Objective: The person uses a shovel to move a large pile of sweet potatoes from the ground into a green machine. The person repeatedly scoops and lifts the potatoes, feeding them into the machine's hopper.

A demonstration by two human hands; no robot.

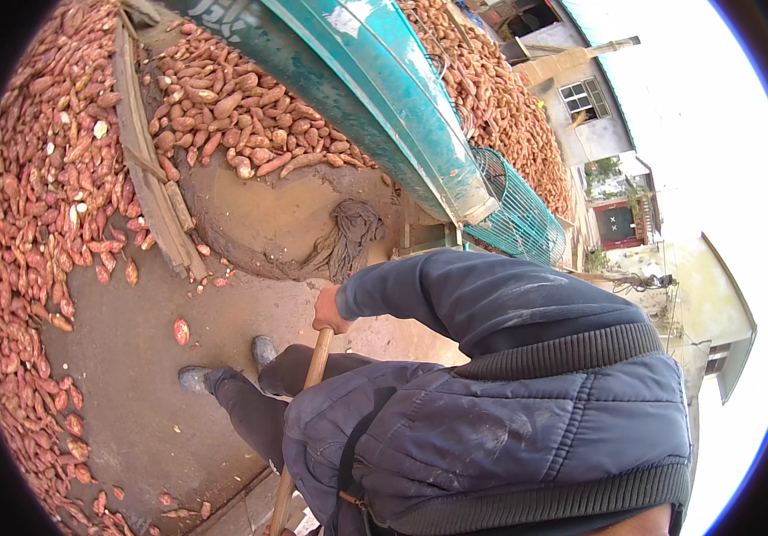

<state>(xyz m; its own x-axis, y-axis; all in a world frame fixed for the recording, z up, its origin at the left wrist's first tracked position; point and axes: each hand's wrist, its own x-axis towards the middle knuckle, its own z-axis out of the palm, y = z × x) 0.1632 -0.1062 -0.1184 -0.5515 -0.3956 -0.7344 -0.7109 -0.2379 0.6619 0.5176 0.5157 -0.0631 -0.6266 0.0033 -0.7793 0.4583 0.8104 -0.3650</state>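
My right hand (332, 312) is closed around the upper end of a wooden pole (319, 358), which slants down in front of my dark padded vest (524, 415). The pole's other end runs off the lower edge of the picture, so any tool head is hidden. Only a sliver of skin beside the pole at that edge may be my left hand; its grip does not show. My worn shoes (194, 379) stand on a dirty concrete floor (129, 415). A single broken sweet potato (182, 331) lies in front of them.
Sweet potatoes (29, 221) are heaped along the left, held partly by wooden boards (149, 154). More (243, 114) lie beyond a muddy puddle (270, 208) with a soaked cloth (355, 231). A teal metal trough (384, 100) ends at a cylindrical mesh cage (524, 208). Buildings (699, 288) stand behind.
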